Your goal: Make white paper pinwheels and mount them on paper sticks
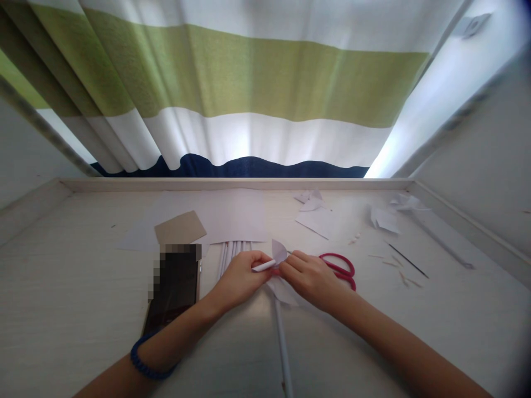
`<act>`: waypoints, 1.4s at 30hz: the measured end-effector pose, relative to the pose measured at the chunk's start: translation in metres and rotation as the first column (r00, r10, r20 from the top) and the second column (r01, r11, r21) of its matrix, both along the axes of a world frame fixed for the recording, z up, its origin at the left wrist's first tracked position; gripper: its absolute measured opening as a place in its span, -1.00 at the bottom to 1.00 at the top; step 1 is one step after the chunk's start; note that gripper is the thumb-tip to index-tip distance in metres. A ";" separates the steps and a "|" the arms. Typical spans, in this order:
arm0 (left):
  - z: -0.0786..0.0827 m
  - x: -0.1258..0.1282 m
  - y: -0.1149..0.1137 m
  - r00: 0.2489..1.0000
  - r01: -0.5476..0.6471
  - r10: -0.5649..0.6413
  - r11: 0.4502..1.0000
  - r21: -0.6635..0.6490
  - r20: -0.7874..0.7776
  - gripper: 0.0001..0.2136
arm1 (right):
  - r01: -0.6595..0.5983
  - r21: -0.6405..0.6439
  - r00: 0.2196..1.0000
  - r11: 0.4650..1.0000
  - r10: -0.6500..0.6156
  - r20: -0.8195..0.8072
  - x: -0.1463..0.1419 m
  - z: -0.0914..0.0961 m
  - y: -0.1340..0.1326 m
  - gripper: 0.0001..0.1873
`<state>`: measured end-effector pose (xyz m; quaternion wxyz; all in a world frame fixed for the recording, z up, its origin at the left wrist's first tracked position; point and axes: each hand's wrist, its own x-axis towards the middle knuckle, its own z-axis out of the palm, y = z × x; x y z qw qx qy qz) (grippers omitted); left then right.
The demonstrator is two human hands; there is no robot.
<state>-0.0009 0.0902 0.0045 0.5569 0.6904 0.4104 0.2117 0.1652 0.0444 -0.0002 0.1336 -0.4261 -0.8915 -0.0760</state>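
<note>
Left hand: your left hand [240, 276] is at mid-bench, fingers closed around a short white roll [264, 267] whose tip pokes out to the right.
Right hand: your right hand [311, 279] meets it, fingers curled in and pinching the folded paper [279, 251]; one flap stands up between both hands.
Long stick: a white stick [282, 342] runs from under the folded paper to the near edge.
Scissors: red scissors [342, 268] lie just beyond your right hand, partly hidden.
Phone: a dark phone [176, 290] lies left of your left hand.
Cardboard: a brown card [180, 228] lies beyond the phone.
Sheets: white sheets [236, 213] lie toward the far edge.
Scraps: paper scraps [385, 218] lie near the far right corner.
</note>
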 end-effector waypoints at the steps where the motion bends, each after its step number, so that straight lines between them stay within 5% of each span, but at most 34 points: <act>1: 0.000 0.000 0.000 1.000 -0.003 0.003 1.000 0.005 -0.005 -0.88 | 0.022 0.007 1.000 1.000 -0.022 -0.009 -0.001 -0.003 -0.001 -0.72; 10: -0.008 0.000 0.002 0.999 0.000 0.001 1.000 0.022 -0.040 -0.85 | 0.239 0.005 0.968 0.971 -0.238 -0.084 -0.014 -0.028 -0.008 -0.87; 21: -0.022 0.001 0.005 0.997 0.000 -0.004 0.999 -0.053 -0.077 -0.87 | 0.084 -0.044 0.995 0.995 -0.086 -0.043 -0.012 -0.030 -0.005 -0.88; 42: -0.033 0.002 0.010 0.999 0.019 -0.026 0.986 -0.166 -0.040 -0.87 | 0.218 -0.239 0.967 0.946 -0.242 -0.074 -0.018 -0.047 -0.008 -0.80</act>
